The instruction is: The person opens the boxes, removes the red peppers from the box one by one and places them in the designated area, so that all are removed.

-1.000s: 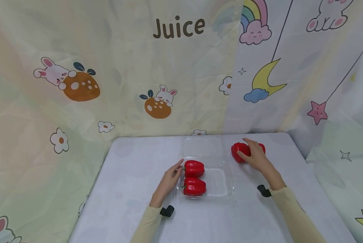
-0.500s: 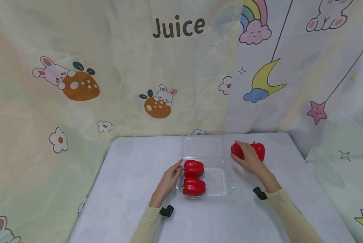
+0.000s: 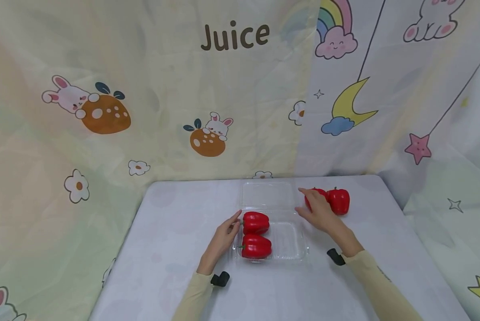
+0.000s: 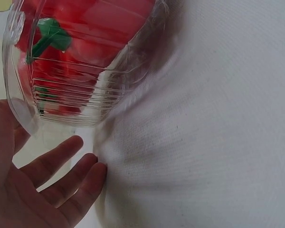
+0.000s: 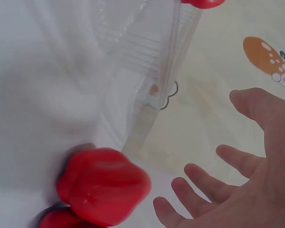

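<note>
Two red bell peppers (image 3: pixel 256 246) with green stems lie side by side in the left half of a clear plastic clamshell container (image 3: pixel 290 243), its lid (image 3: pixel 268 195) laid open behind. My left hand (image 3: pixel 222 238) touches the container's left rim, fingers loosely extended; in the left wrist view its fingers (image 4: pixel 83 183) are spread below the container wall. My right hand (image 3: pixel 322 214) hovers right of the container with fingers spread and nothing in them. It partly covers one of two more bell peppers (image 3: pixel 338 201); in the right wrist view the nearer bell pepper (image 5: pixel 104 185) sits apart from the fingers.
Everything stands on a white cloth-covered table (image 3: pixel 171 223). A printed curtain (image 3: pixel 248 98) hangs behind its back edge and along both sides. A black wrist mount (image 3: pixel 221 279) sits at each sleeve's cuff.
My right hand has moved left across the peppers on the right toward the container, uncovering the far right pepper. My left hand and the peppers in the container stay put.
</note>
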`<state>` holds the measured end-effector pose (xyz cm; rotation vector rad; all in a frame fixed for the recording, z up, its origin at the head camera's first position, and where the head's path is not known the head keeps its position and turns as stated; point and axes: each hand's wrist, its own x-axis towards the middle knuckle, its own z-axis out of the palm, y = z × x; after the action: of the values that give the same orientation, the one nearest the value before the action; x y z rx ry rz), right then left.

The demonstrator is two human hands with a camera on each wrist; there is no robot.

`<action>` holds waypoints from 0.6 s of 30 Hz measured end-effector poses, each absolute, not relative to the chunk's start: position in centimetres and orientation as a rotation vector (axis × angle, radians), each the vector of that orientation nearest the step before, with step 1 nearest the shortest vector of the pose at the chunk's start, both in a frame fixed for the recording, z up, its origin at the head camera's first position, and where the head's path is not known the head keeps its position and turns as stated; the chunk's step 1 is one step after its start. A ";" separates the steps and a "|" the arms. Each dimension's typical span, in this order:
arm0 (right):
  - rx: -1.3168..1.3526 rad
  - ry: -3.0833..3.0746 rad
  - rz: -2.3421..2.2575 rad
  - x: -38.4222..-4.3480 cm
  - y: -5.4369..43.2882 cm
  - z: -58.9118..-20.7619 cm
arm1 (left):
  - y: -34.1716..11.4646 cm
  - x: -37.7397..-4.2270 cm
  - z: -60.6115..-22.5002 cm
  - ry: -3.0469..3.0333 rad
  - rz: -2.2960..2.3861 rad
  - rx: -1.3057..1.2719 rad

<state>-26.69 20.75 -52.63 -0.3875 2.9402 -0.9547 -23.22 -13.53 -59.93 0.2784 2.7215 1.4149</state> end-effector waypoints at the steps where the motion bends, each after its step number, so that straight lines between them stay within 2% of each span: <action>1: -0.392 2.940 -0.946 -26.7 20.6 -52.6 | -13.5 -23.2 -59.9 2.720 1.417 0.278; 18: -0.504 2.933 -0.873 -26.3 18.5 -52.7 | -13.5 -23.1 -59.9 2.723 1.414 0.269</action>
<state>-26.34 18.49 -52.70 -0.5036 2.9333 -0.8734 -23.12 -13.45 -59.94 0.2690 2.7231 1.4142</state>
